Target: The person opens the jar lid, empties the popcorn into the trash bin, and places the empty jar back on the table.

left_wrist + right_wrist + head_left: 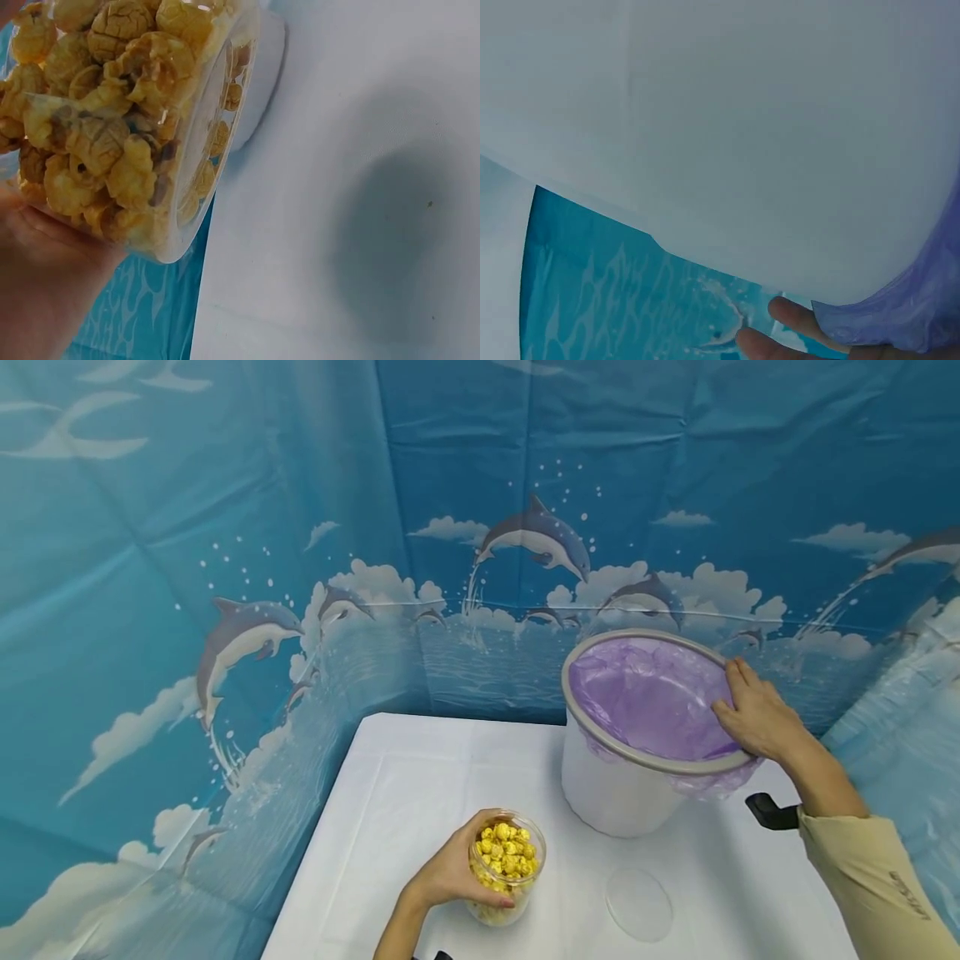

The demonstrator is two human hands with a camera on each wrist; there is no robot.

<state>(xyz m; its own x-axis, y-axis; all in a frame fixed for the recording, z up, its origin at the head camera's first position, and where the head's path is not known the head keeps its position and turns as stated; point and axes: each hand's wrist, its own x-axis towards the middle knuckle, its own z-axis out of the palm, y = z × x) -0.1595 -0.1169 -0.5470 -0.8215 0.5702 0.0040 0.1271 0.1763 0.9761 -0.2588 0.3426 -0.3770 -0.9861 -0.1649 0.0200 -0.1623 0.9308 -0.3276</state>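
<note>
A clear round jar (495, 912) without a lid holds yellow popcorn (510, 852). My left hand (450, 870) grips it from the left, with the thumb on the near side and fingers round the far side. The left wrist view shows popcorn (97, 142) pressed against the transparent wall. To the right stands a white trash bin (607, 785) with a grey rim and a purple liner bag (645, 693). My right hand (761, 714) holds the bin's right rim, thumb inside. In the right wrist view, fingertips (795, 315) show beside the bin wall (742, 150).
A clear round lid (640, 906) lies flat on the white table (420, 777), between the jar and the bin's front. Blue dolphin-printed sheeting (480, 677) surrounds the table at the back and sides. A black strap piece (772, 812) sits at the right wrist.
</note>
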